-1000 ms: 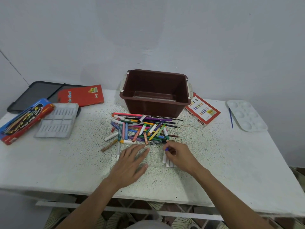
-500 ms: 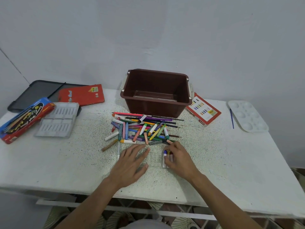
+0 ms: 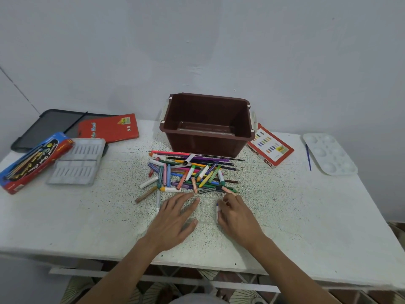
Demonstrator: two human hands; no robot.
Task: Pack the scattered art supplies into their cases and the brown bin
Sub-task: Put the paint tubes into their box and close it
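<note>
Near the front edge of the table [image 3: 306,216], your right hand [image 3: 235,215] has carried a crayon [image 3: 217,209] from the pile [image 3: 188,172] into the right end of the tray [image 3: 205,210] and still pinches it, your left hand [image 3: 175,218] flat on the tray, so most remain loose.

Head-worn view, down over table [image 3: 306,216]

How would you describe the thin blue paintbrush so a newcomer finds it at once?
Start at the brown bin at the back of the white table and look to the right end, where a white palette lies. The blue paintbrush lies just beside the palette, between it and the red pastel box. Unlike the piled pens and crayons, it lies by itself.
</note>
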